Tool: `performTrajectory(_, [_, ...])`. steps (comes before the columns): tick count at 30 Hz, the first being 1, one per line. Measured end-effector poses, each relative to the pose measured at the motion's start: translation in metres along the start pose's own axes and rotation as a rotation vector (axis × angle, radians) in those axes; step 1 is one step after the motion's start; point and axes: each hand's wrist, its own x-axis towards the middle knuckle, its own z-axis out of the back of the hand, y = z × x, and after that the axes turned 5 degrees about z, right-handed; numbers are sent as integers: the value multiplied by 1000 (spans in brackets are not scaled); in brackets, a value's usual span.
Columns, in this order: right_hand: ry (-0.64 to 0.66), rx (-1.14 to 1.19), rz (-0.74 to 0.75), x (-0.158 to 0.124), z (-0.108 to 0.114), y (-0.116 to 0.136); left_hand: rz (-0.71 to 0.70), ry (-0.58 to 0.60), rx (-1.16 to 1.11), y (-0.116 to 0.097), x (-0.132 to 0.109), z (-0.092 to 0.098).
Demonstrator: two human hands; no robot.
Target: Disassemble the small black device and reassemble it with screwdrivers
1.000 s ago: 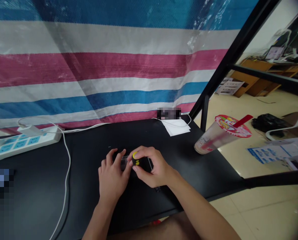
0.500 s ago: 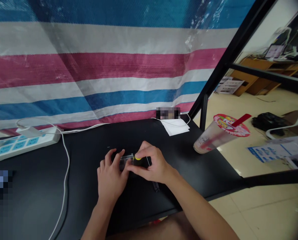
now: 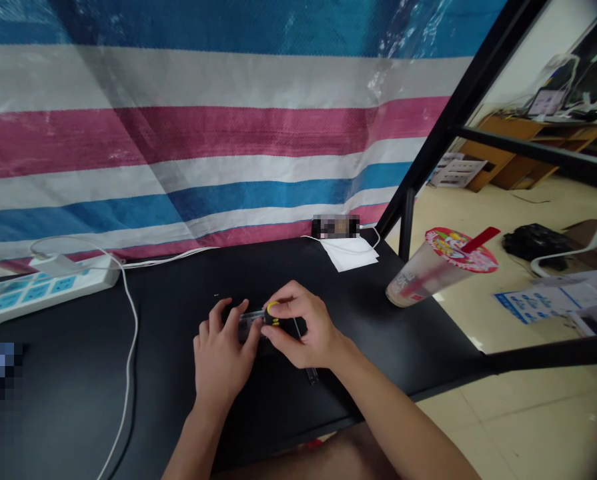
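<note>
The left hand (image 3: 223, 350) is low, with its fingers (image 3: 228, 313) bent and pointing forward. The right hand (image 3: 303, 327) is just beside it and a bit higher, with its fingers (image 3: 291, 297) curved over in a pinch. The two hands are very close together. The left arm (image 3: 198, 433) and the right arm (image 3: 403, 420) both come up from the bottom.
</note>
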Motion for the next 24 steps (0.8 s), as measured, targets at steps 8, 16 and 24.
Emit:
performTrajectory(8, [-4,-89,-22,1,-5,-1,-8,15,-13,1,-1,2])
performTrajectory(16, [32,35,3,3,-2,5,6,11,-7,2,0,-1])
performTrajectory(24, [-273,97,-125,0,2,-2,-24,-54,2,4,-1,-6])
